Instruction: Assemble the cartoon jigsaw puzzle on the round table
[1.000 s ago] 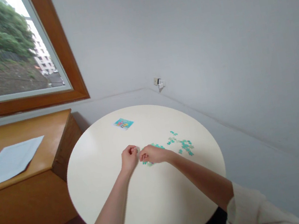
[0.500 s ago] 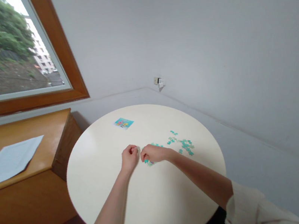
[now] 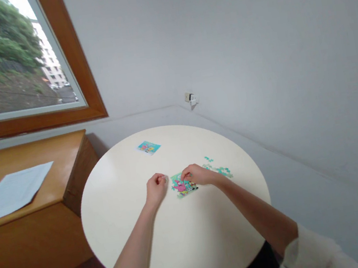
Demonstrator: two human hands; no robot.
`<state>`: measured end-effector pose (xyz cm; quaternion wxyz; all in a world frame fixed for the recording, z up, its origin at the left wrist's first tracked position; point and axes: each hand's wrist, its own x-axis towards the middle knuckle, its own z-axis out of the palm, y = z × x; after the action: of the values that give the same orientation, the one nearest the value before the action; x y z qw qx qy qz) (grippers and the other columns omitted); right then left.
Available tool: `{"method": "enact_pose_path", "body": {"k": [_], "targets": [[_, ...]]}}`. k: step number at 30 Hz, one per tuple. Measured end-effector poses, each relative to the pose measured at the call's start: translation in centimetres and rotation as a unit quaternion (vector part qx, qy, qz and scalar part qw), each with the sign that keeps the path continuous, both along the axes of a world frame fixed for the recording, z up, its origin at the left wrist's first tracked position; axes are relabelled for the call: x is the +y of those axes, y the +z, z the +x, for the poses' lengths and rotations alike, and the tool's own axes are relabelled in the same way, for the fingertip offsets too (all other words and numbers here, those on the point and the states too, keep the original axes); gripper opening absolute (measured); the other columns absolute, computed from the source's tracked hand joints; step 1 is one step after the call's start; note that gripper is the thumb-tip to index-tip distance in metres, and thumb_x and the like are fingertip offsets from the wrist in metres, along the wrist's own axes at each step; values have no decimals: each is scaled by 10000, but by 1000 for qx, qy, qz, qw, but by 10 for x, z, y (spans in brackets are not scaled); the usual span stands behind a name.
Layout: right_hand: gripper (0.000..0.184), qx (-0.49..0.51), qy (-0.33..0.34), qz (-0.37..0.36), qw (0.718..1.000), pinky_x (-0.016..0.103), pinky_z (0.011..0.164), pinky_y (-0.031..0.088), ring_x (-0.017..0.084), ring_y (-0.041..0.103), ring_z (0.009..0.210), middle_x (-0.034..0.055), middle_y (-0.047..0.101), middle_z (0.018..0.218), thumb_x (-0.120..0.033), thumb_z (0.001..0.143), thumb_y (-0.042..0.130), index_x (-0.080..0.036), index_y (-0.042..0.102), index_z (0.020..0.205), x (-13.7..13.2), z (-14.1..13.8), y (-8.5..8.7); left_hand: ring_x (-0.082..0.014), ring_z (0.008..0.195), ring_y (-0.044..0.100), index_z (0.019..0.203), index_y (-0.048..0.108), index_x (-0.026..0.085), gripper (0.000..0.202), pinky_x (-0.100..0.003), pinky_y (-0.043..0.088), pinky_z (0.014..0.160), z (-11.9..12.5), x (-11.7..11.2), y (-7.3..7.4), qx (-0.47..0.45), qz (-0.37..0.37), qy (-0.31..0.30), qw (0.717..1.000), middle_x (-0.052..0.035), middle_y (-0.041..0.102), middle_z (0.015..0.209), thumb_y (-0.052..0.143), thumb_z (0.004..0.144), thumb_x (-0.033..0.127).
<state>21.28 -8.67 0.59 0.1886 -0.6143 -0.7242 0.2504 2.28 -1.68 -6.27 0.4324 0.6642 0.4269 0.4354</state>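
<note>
Right hand (image 3: 191,175), change: half a second ago we had it over the near-left part of the puzzle (image 3: 180,188); now it has lifted toward 2 o'clock and sits above the puzzle's far-right corner.
Puzzle, what that means: the pink figure on it and its 9 o'clock edge now show, so we judge that the work there is paused or settled and attention has shifted to the upper right; whether a piece was just seated we cannot tell.
Puzzle, place: flat on the surface (image 3: 173,248), near the middle, a little toward 1 o'clock, between our hands.
Puzzle, look: partly joined, with uneven, knobbed edges; pink on the left, teal-green above, a pale strip along the 6 o'clock side, small dark and yellow touches toward 4 o'clock. The far-right part is hidden under our hand.
Right fingers: bent close together over the puzzle; we cannot tell whether they hold a piece.
Left hand (image 3: 156,188): just beyond the puzzle's 10 o'clock side, its fingers narrow, seemingly pinching a small pale bit (image 3: 166,178).
Loose pieces (image 3: 225,172): teal and pale green, scattered toward 2 o'clock, partly masked by our right wrist.
Card (image 3: 149,147): toward 11 o'clock, well apart from both hands, printed with colourful figures on blue.
</note>
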Motion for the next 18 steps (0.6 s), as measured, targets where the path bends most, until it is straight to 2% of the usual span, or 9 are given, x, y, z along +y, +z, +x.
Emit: {"method": "enact_pose_path", "body": {"k": [5,8,11,14,18], "targets": [[196,79,-113,17,990,183,473,357,89,505,488,-16,619,532,-133,679,529,-152,720,720,-22,38,-16,-109,507,452,709,648,143,210,-237,361,546,1,0,-1,-2,3,-4,1000,46,495,485,521,681,307],[145,166,-201,-9,965,197,461,400,94,513,443,-18,619,519,-140,643,550,-159,685,691,-37,48,-32,-112,506,454,705,648,148,215,-240,352,540,0,0,0,5,5,-2,1000,45,492,484,521,684,320],[97,210,-278,2,937,208,453,423,102,522,428,-22,617,505,-138,615,559,-171,645,645,-48,51,-47,-116,513,464,704,645,150,223,-240,348,537,0,-1,2,7,3,-2,1000,41,500,492,520,682,333],[83,217,-302,38,927,212,464,418,115,537,458,-24,606,495,-141,596,556,-183,623,620,-54,50,-57,-118,520,469,709,644,150,234,-242,351,543,-1,-3,4,11,4,-2,1000,33,521,510,513,680,342],[145,229,-287,86,926,212,482,373,108,505,474,-42,555,485,-161,598,530,-183,647,680,-57,50,-63,-118,515,462,708,642,149,232,-243,351,541,-2,-3,4,15,9,5,1000,31,520,504,515,679,342]]}}
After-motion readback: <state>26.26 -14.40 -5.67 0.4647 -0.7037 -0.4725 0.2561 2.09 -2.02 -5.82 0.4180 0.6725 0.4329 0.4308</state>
